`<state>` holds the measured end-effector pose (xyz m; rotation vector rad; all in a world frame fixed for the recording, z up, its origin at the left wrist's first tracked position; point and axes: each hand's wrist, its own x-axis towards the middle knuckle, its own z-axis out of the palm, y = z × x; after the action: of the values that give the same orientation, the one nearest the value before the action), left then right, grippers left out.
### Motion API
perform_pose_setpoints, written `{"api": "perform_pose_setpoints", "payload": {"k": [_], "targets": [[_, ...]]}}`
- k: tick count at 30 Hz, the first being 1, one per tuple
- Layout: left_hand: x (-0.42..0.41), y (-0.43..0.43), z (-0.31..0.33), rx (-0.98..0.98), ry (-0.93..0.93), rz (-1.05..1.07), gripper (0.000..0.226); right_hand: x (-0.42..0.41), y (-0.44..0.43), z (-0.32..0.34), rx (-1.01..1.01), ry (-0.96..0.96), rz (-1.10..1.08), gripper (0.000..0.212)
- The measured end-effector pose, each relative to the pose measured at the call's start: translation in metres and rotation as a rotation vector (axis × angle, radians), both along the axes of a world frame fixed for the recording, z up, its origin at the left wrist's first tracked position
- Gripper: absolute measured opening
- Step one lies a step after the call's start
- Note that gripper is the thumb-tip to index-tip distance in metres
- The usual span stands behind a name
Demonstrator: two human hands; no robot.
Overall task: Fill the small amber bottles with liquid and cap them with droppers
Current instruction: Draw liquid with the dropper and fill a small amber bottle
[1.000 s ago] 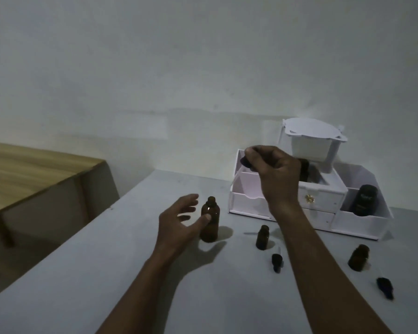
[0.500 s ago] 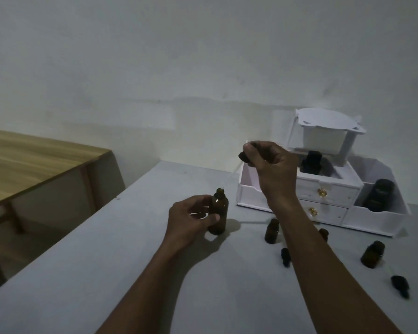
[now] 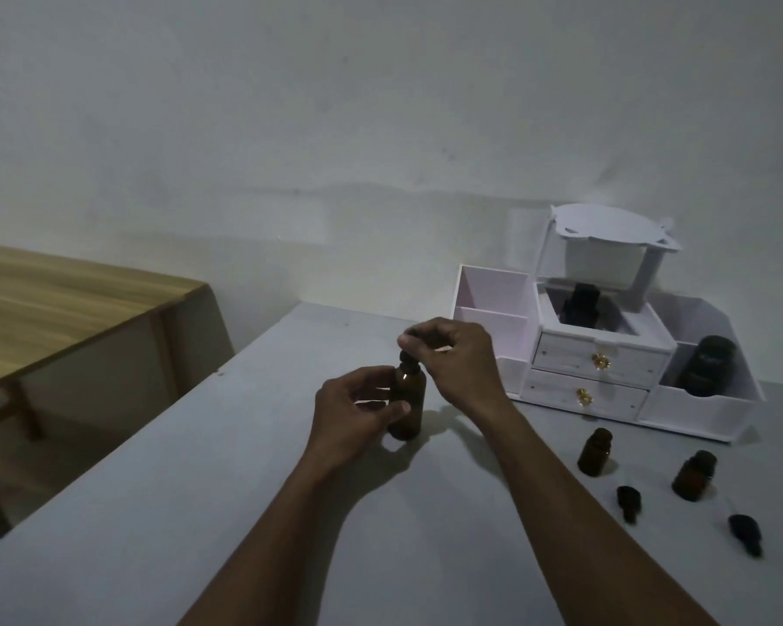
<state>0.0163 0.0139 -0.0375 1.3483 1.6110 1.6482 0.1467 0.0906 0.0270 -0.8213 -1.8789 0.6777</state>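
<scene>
A tall amber bottle (image 3: 408, 402) stands upright on the grey table (image 3: 254, 512), and my left hand (image 3: 352, 415) grips its body. My right hand (image 3: 453, 358) pinches a black dropper cap (image 3: 408, 358) that sits at the bottle's mouth. Two small amber bottles (image 3: 596, 451) (image 3: 694, 474) stand open to the right. Two loose black droppers (image 3: 628, 502) (image 3: 746, 533) lie on the table in front of them.
A white desk organiser (image 3: 606, 377) with two small drawers stands at the back right and holds a dark bottle (image 3: 579, 310) in its middle bay and a dark jar (image 3: 707, 364) in its right bay. A wooden table (image 3: 55, 305) stands to the left across a gap.
My right hand came down from in front of the organiser with the dropper and set it at the tall bottle's mouth. My left hand closed around the bottle. The view shifted left.
</scene>
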Motion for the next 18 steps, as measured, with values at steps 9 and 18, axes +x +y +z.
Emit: {"api": "perform_pose_setpoints", "payload": {"k": [9,18], "targets": [[0.0009,-0.0007,0.0011,0.027,0.015,-0.009,0.041,-0.0032,0.0009,-0.0036,-0.002,0.003,-0.050,0.005],[0.0010,-0.0011,0.0005,0.037,0.019,-0.020,0.038,-0.0039,0.0015,-0.0052,0.019,0.004,-0.060,0.004]]}}
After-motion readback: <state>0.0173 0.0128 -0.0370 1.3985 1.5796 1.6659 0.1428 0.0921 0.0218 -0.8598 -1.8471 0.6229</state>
